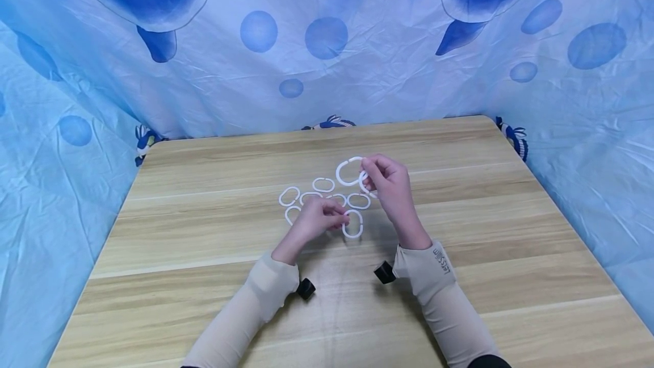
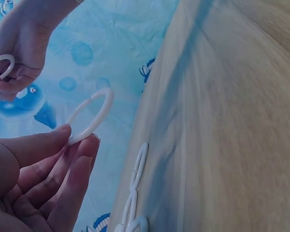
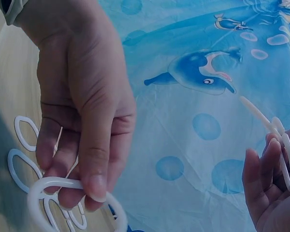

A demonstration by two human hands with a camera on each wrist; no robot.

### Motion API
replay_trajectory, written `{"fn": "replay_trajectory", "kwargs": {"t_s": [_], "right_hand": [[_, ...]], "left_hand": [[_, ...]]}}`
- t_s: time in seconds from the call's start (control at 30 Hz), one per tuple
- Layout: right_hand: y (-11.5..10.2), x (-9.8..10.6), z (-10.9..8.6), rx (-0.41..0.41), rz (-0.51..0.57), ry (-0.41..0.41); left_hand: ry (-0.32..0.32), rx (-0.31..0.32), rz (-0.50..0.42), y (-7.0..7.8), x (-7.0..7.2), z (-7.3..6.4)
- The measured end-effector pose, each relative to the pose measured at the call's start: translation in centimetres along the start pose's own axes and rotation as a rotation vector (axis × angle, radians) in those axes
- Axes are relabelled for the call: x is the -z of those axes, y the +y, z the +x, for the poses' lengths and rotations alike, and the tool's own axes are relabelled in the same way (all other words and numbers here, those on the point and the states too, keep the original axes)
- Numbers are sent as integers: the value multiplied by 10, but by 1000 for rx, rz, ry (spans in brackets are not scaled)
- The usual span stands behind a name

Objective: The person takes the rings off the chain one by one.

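My left hand pinches a white C-shaped plastic ring between thumb and fingertips. The ring has a narrow gap and is held above the table. Up and to its right, my right hand pinches white rings, one reaching out to the left and another crossing it near the fingertips. Whether these are linked is hard to tell, since fingers cover where they meet. Between and behind the hands lie several loose white rings, some partly hidden by my left hand.
The wood-grain table extends on all sides of the hands. A blue curtain with dolphins hangs behind its back edge and along both sides. Each sleeve has a small black camera at the wrist.
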State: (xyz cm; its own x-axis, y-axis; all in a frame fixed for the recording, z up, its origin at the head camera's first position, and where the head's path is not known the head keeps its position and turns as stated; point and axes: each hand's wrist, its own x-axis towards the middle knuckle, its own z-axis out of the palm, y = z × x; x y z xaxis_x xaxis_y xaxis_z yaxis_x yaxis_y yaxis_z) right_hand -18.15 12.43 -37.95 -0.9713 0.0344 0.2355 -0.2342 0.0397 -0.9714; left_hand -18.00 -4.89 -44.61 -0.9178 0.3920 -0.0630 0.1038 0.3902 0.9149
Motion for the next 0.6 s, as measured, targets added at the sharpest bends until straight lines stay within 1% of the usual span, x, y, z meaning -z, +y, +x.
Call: {"fn": "replay_trajectory", "kwargs": {"t_s": [0.3, 0.6], "right_hand": [[-1, 0, 0, -16, 9, 1], [1, 1, 1, -23, 21, 0]], "left_hand": [[-2, 57, 5, -5, 1, 2], [36, 97, 14, -13, 0, 5]]}}
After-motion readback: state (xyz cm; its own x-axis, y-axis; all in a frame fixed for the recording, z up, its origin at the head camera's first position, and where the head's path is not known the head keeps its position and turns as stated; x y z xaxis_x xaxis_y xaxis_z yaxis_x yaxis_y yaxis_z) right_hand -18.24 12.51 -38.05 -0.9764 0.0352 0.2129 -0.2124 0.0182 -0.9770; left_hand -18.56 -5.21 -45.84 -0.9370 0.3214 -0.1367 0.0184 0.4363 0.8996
